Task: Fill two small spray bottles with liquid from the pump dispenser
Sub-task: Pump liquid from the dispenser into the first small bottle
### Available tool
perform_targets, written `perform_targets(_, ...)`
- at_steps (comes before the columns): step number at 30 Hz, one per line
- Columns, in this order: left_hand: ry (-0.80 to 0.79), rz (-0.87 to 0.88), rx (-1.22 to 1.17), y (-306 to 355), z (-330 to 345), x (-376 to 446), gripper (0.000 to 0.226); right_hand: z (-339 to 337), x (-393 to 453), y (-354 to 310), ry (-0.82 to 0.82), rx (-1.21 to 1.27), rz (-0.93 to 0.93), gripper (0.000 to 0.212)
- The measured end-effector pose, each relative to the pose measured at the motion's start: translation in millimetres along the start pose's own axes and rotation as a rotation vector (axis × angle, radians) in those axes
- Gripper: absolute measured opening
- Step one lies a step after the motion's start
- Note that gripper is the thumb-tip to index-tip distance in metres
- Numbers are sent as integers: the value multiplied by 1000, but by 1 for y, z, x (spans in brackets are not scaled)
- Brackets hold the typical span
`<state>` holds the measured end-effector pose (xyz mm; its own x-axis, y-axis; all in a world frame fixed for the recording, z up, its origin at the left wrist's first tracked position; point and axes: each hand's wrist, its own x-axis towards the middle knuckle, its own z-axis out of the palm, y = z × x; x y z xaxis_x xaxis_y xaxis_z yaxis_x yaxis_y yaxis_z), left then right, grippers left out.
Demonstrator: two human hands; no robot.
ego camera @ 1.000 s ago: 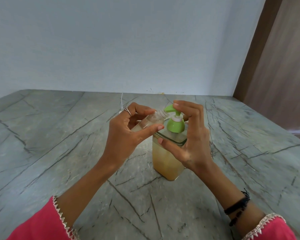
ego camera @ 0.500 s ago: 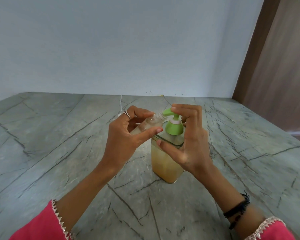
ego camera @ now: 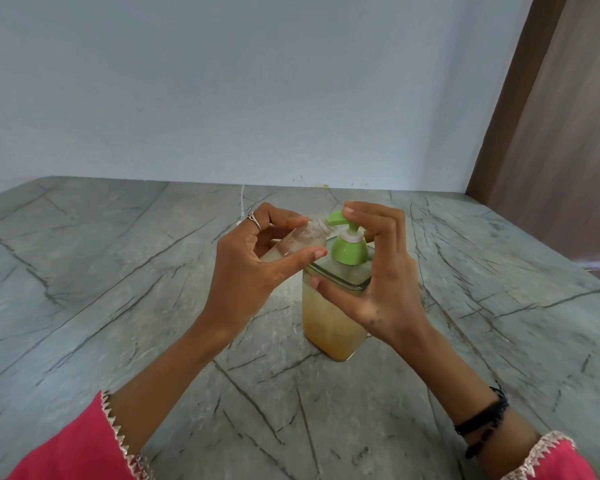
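A clear square pump dispenser [ego camera: 329, 323] with yellowish liquid and a green pump head [ego camera: 349, 245] stands on the grey stone counter [ego camera: 118, 306]. My left hand [ego camera: 253, 268] holds a small clear spray bottle [ego camera: 297, 242] tilted, its uncapped neck right under the green spout. My right hand [ego camera: 378, 271] wraps the dispenser: thumb against its front shoulder, fingertips on top of the pump head. The small bottle holds a little liquid at its lower end. A second small bottle is not in sight.
A thin white cord [ego camera: 241, 206] lies on the counter behind my left hand, running toward the pale blue wall. A brown wooden panel [ego camera: 551, 133] rises at the right, past the counter's right edge.
The pump head sat lower half a second ago and stands raised again now. Both hands and the small bottle keep their places at the spout.
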<state>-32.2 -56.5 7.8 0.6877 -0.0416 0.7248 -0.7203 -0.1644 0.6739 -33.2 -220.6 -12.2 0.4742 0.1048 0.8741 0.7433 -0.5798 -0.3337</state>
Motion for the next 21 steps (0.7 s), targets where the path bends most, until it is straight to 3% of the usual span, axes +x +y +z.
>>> perform_targets(6,-8,-15,-2,-3,0,-2,32,2,3,2,27,25,3,60)
perform_targets(14,-2,-23,-31,-2,2,-2,31,1,-2,0,9,6,-10,68)
perform_targets(21,37,-55,-119,-1,4,-3,54,2,0,0,33,31,2,67)
